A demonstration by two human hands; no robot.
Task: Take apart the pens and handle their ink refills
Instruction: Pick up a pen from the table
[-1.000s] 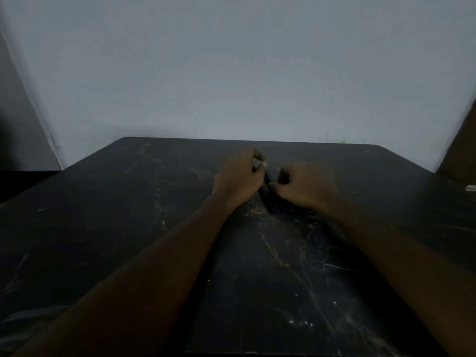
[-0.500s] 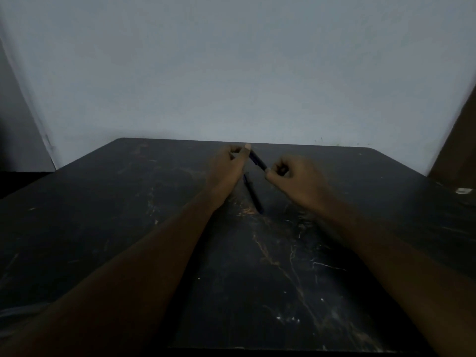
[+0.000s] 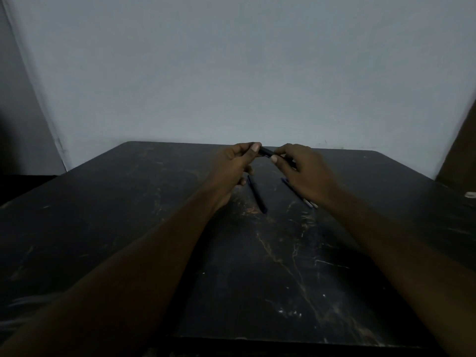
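A dark pen (image 3: 266, 152) is held in the air above the far part of the black table (image 3: 128, 215). My left hand (image 3: 235, 166) pinches its left end between thumb and fingers. My right hand (image 3: 301, 171) pinches its right end, and most of the pen is hidden by the fingers. Under the hands a second dark blue pen (image 3: 256, 194) lies on the table. Another thin pen part with a pale tip (image 3: 307, 202) lies beside it, partly covered by my right hand.
The table is dark marble with light veins and ends at a pale wall (image 3: 231, 73). A small white object (image 3: 470, 194) sits at the right edge. A dark brown surface (image 3: 461, 150) rises at the far right.
Both hands have lifted off the table with one pen between them. The pens lying under them have come into sight.
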